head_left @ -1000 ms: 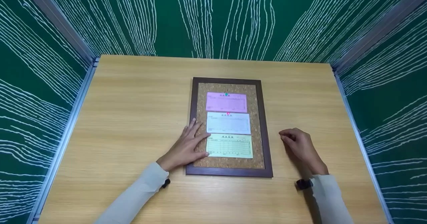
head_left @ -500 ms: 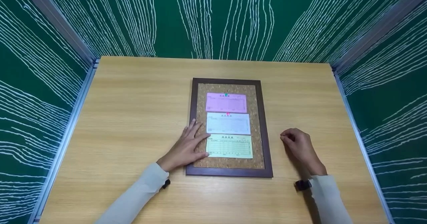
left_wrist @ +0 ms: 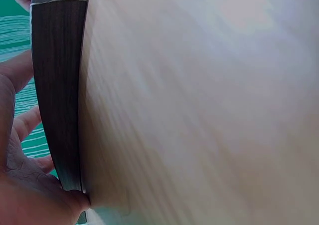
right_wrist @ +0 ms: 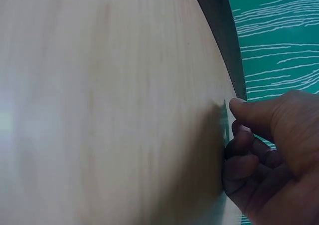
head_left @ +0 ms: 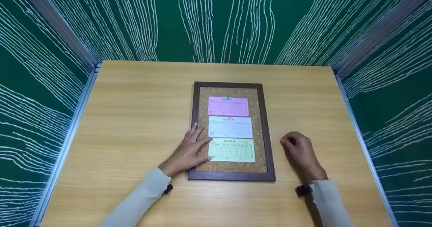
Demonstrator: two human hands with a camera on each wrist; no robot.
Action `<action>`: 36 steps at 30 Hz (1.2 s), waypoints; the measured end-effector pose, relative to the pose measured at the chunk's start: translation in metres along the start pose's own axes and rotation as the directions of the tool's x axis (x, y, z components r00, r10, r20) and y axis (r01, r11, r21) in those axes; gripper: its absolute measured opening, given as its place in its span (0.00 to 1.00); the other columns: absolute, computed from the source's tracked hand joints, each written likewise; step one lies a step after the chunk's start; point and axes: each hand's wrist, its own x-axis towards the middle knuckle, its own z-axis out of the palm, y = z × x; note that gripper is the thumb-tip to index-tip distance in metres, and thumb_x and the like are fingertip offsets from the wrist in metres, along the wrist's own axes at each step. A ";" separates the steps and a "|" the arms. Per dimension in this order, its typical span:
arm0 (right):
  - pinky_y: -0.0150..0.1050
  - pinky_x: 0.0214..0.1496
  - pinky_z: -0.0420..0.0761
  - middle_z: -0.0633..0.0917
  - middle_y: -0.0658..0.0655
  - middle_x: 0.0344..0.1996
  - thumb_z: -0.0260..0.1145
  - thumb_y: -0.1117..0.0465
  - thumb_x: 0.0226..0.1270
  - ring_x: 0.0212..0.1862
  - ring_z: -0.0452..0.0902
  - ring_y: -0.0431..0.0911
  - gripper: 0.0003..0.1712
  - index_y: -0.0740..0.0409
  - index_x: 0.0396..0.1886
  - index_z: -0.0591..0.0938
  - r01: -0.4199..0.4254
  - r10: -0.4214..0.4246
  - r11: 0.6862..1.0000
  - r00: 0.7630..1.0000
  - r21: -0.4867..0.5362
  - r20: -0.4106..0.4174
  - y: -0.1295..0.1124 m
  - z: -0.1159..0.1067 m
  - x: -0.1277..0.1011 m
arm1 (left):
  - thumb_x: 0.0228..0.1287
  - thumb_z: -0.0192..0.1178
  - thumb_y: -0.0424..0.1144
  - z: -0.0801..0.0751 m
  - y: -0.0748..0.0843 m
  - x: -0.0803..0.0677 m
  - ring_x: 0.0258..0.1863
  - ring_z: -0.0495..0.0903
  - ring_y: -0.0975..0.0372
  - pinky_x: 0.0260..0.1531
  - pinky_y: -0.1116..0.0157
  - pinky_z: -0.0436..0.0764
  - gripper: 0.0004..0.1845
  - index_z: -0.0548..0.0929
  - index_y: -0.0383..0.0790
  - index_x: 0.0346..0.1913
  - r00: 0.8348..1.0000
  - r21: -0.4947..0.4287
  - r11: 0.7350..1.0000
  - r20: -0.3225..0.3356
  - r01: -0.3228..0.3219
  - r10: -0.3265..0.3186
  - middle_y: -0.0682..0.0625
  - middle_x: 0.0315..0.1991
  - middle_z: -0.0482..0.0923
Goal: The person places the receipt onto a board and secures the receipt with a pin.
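Observation:
A corkboard (head_left: 206,166) with a dark brown wooden frame lies on the table. Three printed slips run down it: a pink slip (head_left: 228,107) with a green pushpin (head_left: 228,98) at its top, a white slip (head_left: 230,128) with a red pushpin (head_left: 230,118), and a light green slip (head_left: 232,150) lowest. My left hand (head_left: 187,149) rests spread over the board's left side, thumb and index fingertips at the green slip's left edge. To the right of the board, my right hand (head_left: 299,149) is low over the table, fingers curled, thumb against the index fingertip; nothing shows between them.
The light wooden table (head_left: 135,102) extends around the board. Green walls (head_left: 168,24) with wavy white lines enclose its back and sides, with grey metal posts (head_left: 64,27) at the corners. Dark wrist devices (head_left: 303,190) sit at both cuffs.
The whole view shifts slightly, so the table and board appear a little lower. My right hand drifts marginally leftward; my left hand keeps its place on the board, and the slips stay put.

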 end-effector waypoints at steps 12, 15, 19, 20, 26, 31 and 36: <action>0.29 0.38 0.77 0.87 0.57 0.38 0.73 0.67 0.78 0.40 0.79 0.48 0.02 0.62 0.41 0.88 -0.017 0.017 0.999 1.000 0.040 0.019 -0.014 0.011 -0.002 | 0.71 0.74 0.56 -0.001 0.000 -0.003 0.90 0.34 0.42 0.86 0.38 0.39 0.39 0.76 0.48 0.80 1.000 0.001 1.000 -0.006 -0.007 0.007 0.38 0.90 0.45; 0.29 0.38 0.77 0.87 0.57 0.38 0.73 0.67 0.78 0.40 0.79 0.48 0.03 0.61 0.41 0.88 -0.009 0.009 0.999 1.000 0.042 0.011 -0.015 0.012 -0.001 | 0.71 0.74 0.56 0.000 0.000 -0.003 0.90 0.34 0.41 0.86 0.37 0.40 0.39 0.76 0.48 0.80 1.000 0.005 1.000 -0.012 -0.014 0.014 0.38 0.90 0.46; 0.28 0.38 0.77 0.87 0.57 0.38 0.73 0.66 0.78 0.40 0.79 0.48 0.04 0.63 0.41 0.88 0.003 -0.002 0.999 1.000 0.052 -0.009 -0.017 0.013 0.000 | 0.71 0.73 0.57 0.001 0.001 -0.004 0.90 0.33 0.41 0.86 0.38 0.40 0.39 0.76 0.48 0.81 1.000 0.011 1.000 0.001 -0.005 0.005 0.38 0.90 0.45; 0.28 0.38 0.77 0.87 0.58 0.38 0.73 0.67 0.78 0.40 0.79 0.48 0.04 0.64 0.41 0.88 0.006 -0.006 0.998 1.000 0.055 -0.012 -0.018 0.013 0.000 | 0.71 0.73 0.57 0.001 0.001 -0.004 0.90 0.33 0.41 0.86 0.38 0.40 0.39 0.75 0.49 0.81 1.000 0.013 1.000 0.006 -0.002 0.002 0.38 0.90 0.45; 0.28 0.34 0.78 0.87 0.58 0.38 0.72 0.68 0.79 0.37 0.81 0.47 0.04 0.66 0.43 0.88 0.029 -0.028 0.997 0.999 0.076 -0.020 -0.025 0.012 0.001 | 0.72 0.73 0.56 0.001 0.002 -0.003 0.90 0.33 0.41 0.86 0.38 0.39 0.39 0.75 0.49 0.81 1.000 0.006 1.000 0.013 0.004 -0.004 0.38 0.90 0.45; 0.28 0.33 0.79 0.87 0.58 0.38 0.72 0.67 0.79 0.37 0.81 0.47 0.05 0.66 0.43 0.88 0.032 -0.030 0.997 0.999 0.074 -0.025 -0.029 0.013 0.001 | 0.73 0.72 0.56 0.000 0.002 -0.002 0.90 0.32 0.43 0.86 0.38 0.39 0.39 0.74 0.50 0.82 1.000 -0.013 1.000 0.018 0.011 -0.011 0.38 0.90 0.45; 0.28 0.30 0.79 0.87 0.57 0.36 0.72 0.67 0.79 0.35 0.81 0.47 0.04 0.66 0.42 0.88 0.039 -0.036 0.995 0.999 0.097 -0.027 -0.032 0.014 0.003 | 0.73 0.72 0.57 -0.002 0.003 0.000 0.90 0.31 0.44 0.86 0.39 0.37 0.40 0.74 0.51 0.82 0.999 -0.005 1.000 0.028 0.019 -0.019 0.39 0.91 0.44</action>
